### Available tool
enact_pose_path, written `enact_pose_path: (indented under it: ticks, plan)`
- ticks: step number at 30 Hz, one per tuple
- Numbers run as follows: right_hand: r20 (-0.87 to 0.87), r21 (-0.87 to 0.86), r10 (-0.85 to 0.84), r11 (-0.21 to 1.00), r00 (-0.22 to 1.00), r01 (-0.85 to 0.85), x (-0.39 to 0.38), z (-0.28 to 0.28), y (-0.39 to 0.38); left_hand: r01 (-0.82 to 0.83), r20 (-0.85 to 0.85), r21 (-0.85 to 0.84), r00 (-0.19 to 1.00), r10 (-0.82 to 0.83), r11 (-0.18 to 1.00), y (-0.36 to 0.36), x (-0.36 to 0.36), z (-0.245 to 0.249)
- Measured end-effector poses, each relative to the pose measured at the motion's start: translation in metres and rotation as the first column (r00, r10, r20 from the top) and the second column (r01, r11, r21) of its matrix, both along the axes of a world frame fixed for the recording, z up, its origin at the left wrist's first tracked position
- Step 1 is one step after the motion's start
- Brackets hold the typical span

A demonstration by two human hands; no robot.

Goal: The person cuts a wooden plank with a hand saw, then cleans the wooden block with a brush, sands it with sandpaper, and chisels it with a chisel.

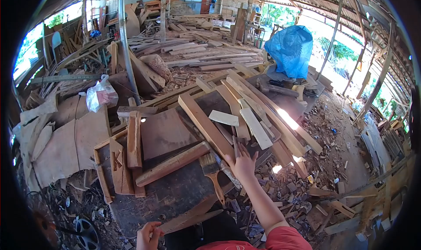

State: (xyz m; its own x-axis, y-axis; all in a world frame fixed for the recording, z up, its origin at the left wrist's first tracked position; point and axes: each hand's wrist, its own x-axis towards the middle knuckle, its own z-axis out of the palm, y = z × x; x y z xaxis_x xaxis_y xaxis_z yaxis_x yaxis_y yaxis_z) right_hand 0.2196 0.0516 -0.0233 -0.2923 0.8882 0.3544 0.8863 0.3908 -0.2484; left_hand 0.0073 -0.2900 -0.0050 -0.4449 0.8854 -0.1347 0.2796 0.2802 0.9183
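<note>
My right hand (244,162) reaches over the bench's right edge, its fingers at a narrow grey-brown piece (237,147); whether it grips that piece is unclear. Beside it runs a long reddish plank (206,126). Two pale blocks (255,128) lie just beyond the fingers. A brush with a wooden handle (215,186) rests left of my right wrist, near a thick squared timber (173,164). Low in the view, my left hand (150,235) is raised with bent fingers apart and nothing visible in it, near a flat pointed strip (188,221) at the bench's front edge.
The dark workbench (162,202) carries several timbers and a notched block (119,166). A blue plastic bag (290,50) stands at the back right, a white bag (101,94) at the left. Wood scraps (298,197) cover the ground at right. A metal pole (127,48) rises behind.
</note>
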Motion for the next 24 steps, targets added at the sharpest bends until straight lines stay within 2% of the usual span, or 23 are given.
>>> enact_pose_path:
  ticks: [1, 2, 5, 6, 8, 11, 15, 17, 18, 19, 21, 22, 23, 24]
  plan:
    - [0.092, 0.053, 0.018, 0.998, 0.996, -0.023, -0.001, -0.002, -0.002, -0.001, 0.002, -0.001, 1.000, 0.001, 1.000, 0.002, 0.001, 0.002]
    - [0.093, 0.050, 0.019, 0.998, 0.995, -0.024, -0.002, -0.001, -0.002, 0.007, -0.011, 0.001, 1.000, -0.007, 1.000, 0.006, 0.003, 0.005]
    - [0.016, -0.065, 0.052, 0.997, 0.999, -0.051, -0.006, 0.006, 0.000, 0.027, -0.009, 0.015, 1.000, -0.027, 1.000, 0.010, 0.006, 0.003]
    - [0.014, -0.065, 0.051, 0.997, 0.999, -0.050, -0.005, 0.004, 0.001, 0.040, 0.009, 0.030, 0.999, -0.040, 0.999, 0.010, 0.007, 0.001]
    - [-0.109, 0.079, 0.148, 0.987, 0.983, -0.140, -0.002, -0.003, 0.001, 0.051, 0.000, 0.033, 0.999, -0.051, 0.998, 0.010, 0.010, 0.001]
    - [-0.164, 0.022, 0.174, 0.985, 0.971, -0.173, -0.002, -0.001, -0.002, 0.064, 0.015, 0.011, 0.998, -0.064, 0.998, 0.011, 0.010, 0.002]
    - [-0.217, 0.033, 0.236, 0.972, 0.947, -0.234, -0.003, 0.005, 0.002, 0.077, 0.020, -0.013, 0.997, -0.077, 0.997, 0.012, 0.009, 0.000]
    - [-0.454, 0.024, 0.241, 0.966, 0.858, -0.259, -0.001, 0.009, 0.007, 0.053, 0.025, -0.038, 0.998, -0.052, 0.998, 0.021, 0.013, 0.018]
    - [-0.637, -0.112, 0.126, 0.961, 0.760, -0.253, -0.002, 0.026, 0.001, 0.033, 0.029, -0.068, 0.999, -0.031, 0.997, 0.026, 0.015, 0.026]
    - [-0.634, -0.110, 0.130, 0.961, 0.762, -0.256, -0.001, 0.029, 0.004, 0.030, 0.032, -0.065, 0.999, -0.028, 0.997, 0.030, 0.012, 0.026]
    - [-0.761, -0.464, -0.188, 0.826, 0.621, -0.319, 0.006, 0.031, 0.008, 0.096, 0.257, 0.113, 0.959, -0.122, 0.989, 0.044, 0.002, 0.015]
    - [-0.799, -0.372, -0.111, 0.863, 0.591, -0.341, 0.008, 0.018, 0.012, 0.147, 0.267, 0.128, 0.947, -0.177, 0.981, 0.055, -0.001, 0.016]
    - [-0.798, -0.371, -0.105, 0.862, 0.593, -0.346, 0.009, 0.013, 0.011, 0.199, 0.299, 0.159, 0.924, -0.240, 0.967, 0.069, -0.003, 0.025]
    - [-0.833, -0.388, -0.154, 0.847, 0.531, -0.364, 0.009, 0.010, 0.009, 0.248, 0.329, 0.191, 0.895, -0.300, 0.950, 0.086, -0.005, 0.035]
